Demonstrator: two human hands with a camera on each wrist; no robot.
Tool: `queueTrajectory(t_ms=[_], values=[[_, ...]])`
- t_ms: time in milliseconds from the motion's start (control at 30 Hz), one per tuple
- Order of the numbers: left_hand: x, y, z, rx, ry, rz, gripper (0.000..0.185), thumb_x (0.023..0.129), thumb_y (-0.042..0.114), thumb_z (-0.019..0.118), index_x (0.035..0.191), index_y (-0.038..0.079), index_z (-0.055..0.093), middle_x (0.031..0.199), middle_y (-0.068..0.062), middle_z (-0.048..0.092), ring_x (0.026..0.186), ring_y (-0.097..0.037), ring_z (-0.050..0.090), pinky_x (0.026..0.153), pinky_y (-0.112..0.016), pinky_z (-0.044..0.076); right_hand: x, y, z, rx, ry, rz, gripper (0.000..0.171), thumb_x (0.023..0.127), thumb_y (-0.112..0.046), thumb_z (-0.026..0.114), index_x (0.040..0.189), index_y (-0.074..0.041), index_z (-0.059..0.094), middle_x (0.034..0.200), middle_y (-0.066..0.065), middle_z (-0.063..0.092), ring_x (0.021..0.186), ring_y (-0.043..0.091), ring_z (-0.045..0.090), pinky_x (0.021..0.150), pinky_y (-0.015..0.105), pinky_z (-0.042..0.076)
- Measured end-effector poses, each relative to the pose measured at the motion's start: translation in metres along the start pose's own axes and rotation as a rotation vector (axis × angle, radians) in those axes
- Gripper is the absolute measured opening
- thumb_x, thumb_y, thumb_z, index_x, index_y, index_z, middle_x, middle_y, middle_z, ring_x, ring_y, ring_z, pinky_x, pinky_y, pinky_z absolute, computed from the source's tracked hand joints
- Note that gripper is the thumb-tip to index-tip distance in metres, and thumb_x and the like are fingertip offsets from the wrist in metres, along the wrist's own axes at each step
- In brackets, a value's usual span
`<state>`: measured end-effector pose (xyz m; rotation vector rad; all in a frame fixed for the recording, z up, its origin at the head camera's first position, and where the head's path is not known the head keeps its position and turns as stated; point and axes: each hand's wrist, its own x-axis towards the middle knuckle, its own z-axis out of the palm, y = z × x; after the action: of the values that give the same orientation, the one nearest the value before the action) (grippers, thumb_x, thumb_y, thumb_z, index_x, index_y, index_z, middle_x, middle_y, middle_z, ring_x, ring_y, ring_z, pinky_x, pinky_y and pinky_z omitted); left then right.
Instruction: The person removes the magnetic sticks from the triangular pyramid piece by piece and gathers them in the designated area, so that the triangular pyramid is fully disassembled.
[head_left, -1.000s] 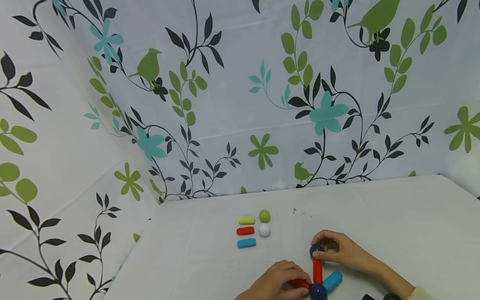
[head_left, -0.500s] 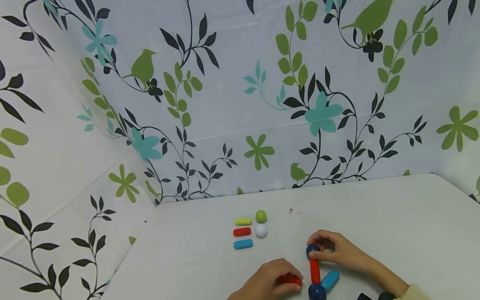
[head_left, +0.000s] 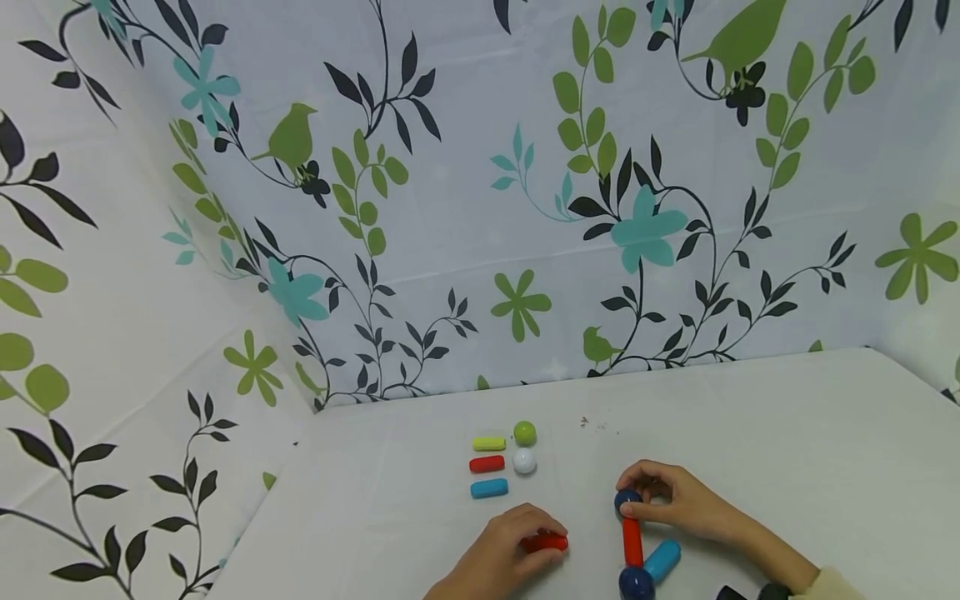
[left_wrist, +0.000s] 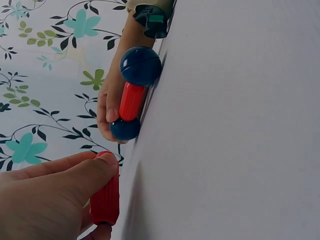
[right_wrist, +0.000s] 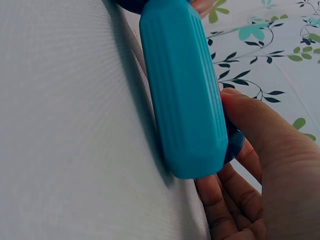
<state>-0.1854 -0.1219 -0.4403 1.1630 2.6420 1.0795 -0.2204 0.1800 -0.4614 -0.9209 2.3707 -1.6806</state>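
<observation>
My left hand (head_left: pixel 498 550) grips a short red rod (left_wrist: pixel 106 200) between thumb and fingers, held apart from the joined pieces to its right. With thumb and fingertips, my right hand (head_left: pixel 670 498) pinches a dark blue ball (head_left: pixel 626 500). From that ball a second red rod (head_left: pixel 633 543) runs toward me to another dark blue ball (head_left: pixel 637 583), cut off by the frame's lower edge. A blue rod (right_wrist: pixel 185 95) sticks out from this nearer ball, slanting right beneath my right forearm. The far ball is partly covered by my right fingers.
Farther back on the white table (head_left: pixel 390 500) lie a yellow rod (head_left: pixel 489 444), a red rod (head_left: pixel 487 464) and a blue rod (head_left: pixel 489 488) in a column. Beside them are a green ball (head_left: pixel 525 432) and a white ball (head_left: pixel 524 461). A leaf-patterned cloth (head_left: pixel 450 225) hangs behind.
My left hand has drawn the red rod leftward, away from the near dark blue ball where it was one second ago. The right hand keeps its pinch on the far ball.
</observation>
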Motion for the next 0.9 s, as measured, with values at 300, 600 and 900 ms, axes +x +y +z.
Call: queueTrajectory(t_ms=[300, 600, 900], values=[[-0.006, -0.015, -0.017, 0.043, 0.101, 0.001, 0.022, 0.091, 0.02, 0.069, 0.113, 0.016, 0.066, 0.105, 0.01, 0.065, 0.094, -0.001, 0.056, 0.081, -0.018, 0.051, 0.001, 0.003, 0.0, -0.02, -0.003, 0.041, 0.024, 0.091, -0.016, 0.068, 0.111, -0.003, 0.063, 0.099, 0.002, 0.062, 0.084, 0.011, 0.055, 0.076, 0.021, 0.05], [-0.011, -0.028, -0.03, 0.124, 0.177, -0.062, 0.019, 0.088, 0.016, 0.073, 0.106, 0.017, 0.069, 0.099, 0.01, 0.066, 0.088, -0.004, 0.057, 0.079, -0.019, 0.052, 0.0, 0.001, -0.001, 0.014, -0.012, 0.031, 0.023, 0.092, -0.013, 0.067, 0.111, -0.002, 0.062, 0.1, 0.004, 0.061, 0.085, 0.011, 0.055, 0.076, 0.02, 0.05], [-0.013, -0.033, -0.031, 0.248, 0.156, -0.132, 0.02, 0.088, 0.018, 0.073, 0.107, 0.02, 0.068, 0.106, 0.009, 0.066, 0.098, -0.007, 0.058, 0.09, -0.026, 0.051, 0.001, 0.001, -0.001, -0.003, 0.012, 0.015, 0.022, 0.091, -0.013, 0.068, 0.109, -0.003, 0.062, 0.096, 0.006, 0.062, 0.082, 0.011, 0.055, 0.073, 0.021, 0.049]])
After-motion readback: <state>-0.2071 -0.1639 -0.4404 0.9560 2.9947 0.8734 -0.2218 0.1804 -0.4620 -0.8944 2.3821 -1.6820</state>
